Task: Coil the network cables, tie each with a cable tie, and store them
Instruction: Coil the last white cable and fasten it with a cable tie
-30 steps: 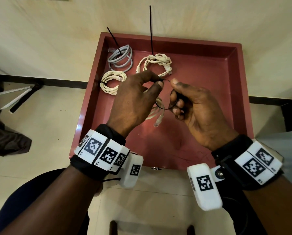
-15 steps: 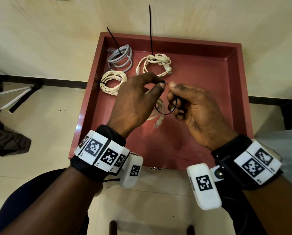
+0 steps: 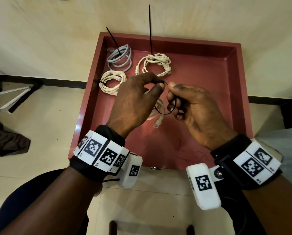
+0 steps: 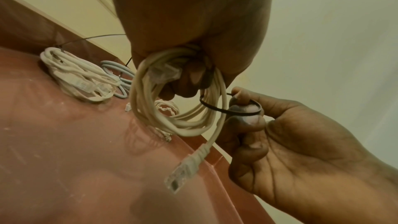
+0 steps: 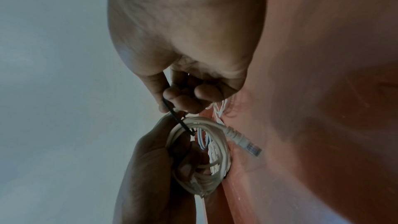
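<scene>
Above the red tray (image 3: pixel 209 68), my left hand (image 3: pixel 160 83) grips a coiled white network cable (image 4: pixel 172 122), whose plug (image 3: pixel 158 122) dangles below. A black cable tie (image 4: pixel 228 111) loops round the coil. The left thumb and forefinger pinch one end of the tie. My right hand (image 3: pixel 171 90) pinches the other end, almost touching the left fingertips. Three tied coils lie at the tray's far left: a grey one (image 3: pixel 119 58), a white one (image 3: pixel 156 64) and a cream one (image 3: pixel 111 80). The long tails of the ties on the grey and white coils stick up.
The tray sits on a pale floor against a cream wall. Dark cloth (image 3: pixel 7 141) and a white-and-black stand leg (image 3: pixel 14 97) lie to the left. A grey surface (image 3: pixel 286 138) is at the right. The tray's right half holds nothing.
My right hand has moved left until its thumb meets the left fingertips, bringing the two ends of the tie together. The loop round the coil has narrowed.
</scene>
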